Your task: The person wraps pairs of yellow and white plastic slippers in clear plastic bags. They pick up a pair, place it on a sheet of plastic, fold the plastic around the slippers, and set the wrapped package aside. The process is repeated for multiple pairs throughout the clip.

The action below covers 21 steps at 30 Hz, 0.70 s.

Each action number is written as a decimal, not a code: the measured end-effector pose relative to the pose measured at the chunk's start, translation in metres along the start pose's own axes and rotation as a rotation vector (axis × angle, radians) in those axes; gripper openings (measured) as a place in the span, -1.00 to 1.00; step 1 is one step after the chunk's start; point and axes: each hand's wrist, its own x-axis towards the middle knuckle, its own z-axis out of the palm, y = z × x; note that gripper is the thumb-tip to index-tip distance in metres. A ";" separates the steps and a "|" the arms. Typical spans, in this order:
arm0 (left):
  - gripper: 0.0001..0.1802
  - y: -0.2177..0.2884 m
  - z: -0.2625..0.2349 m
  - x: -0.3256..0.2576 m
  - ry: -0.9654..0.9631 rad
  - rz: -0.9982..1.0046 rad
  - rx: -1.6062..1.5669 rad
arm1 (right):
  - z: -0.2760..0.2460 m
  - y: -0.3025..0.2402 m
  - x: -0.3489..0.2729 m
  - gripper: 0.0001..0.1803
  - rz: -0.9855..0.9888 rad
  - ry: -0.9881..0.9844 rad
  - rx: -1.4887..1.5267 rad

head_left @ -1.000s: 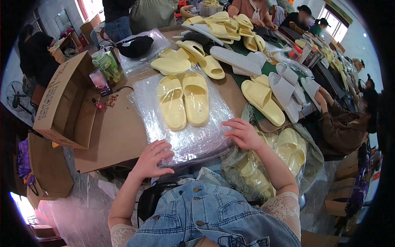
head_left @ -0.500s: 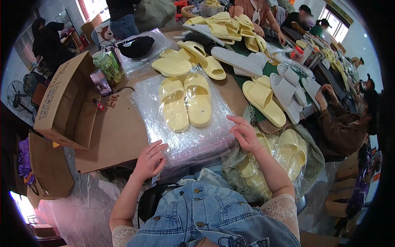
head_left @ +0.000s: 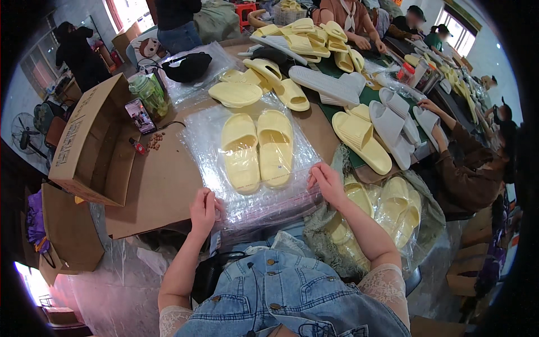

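Note:
A pair of pale yellow slippers (head_left: 275, 150) lies side by side inside a clear plastic bag (head_left: 303, 147), toes pointing away from me. The bag rests on a stack of more clear bags (head_left: 264, 215) at the near table edge. My left hand (head_left: 203, 212) is closed at the bag's near left corner, fingers pinched on its edge. At the near right corner, my right hand (head_left: 327, 183) pinches the same edge between thumb and fingers. The bag's near edge stretches between both hands, just below the slippers' heels.
Loose yellow slippers (head_left: 361, 140) and grey slippers (head_left: 393, 132) are heaped beyond and right. Bagged pairs (head_left: 397, 210) fill a sack at my right. Leftward stand a cardboard box (head_left: 92, 140), a phone (head_left: 140, 116) and a green jar (head_left: 149, 92). A co-worker's hand (head_left: 432, 109) touches a grey slipper.
Both hands have closed from spread fingers onto the bag's near corners. The bagged slippers have shifted slightly toward me.

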 end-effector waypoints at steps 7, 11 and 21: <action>-0.76 0.033 0.018 0.040 0.080 -0.179 0.176 | 0.006 0.009 0.019 -0.70 0.075 0.203 -0.136; -0.72 0.024 0.022 0.051 0.055 -0.272 0.301 | 0.010 0.011 0.028 -0.74 0.135 0.231 -0.325; -0.70 0.014 0.028 0.049 0.094 -0.273 0.335 | 0.082 -0.055 0.019 -0.48 -0.576 0.181 -0.763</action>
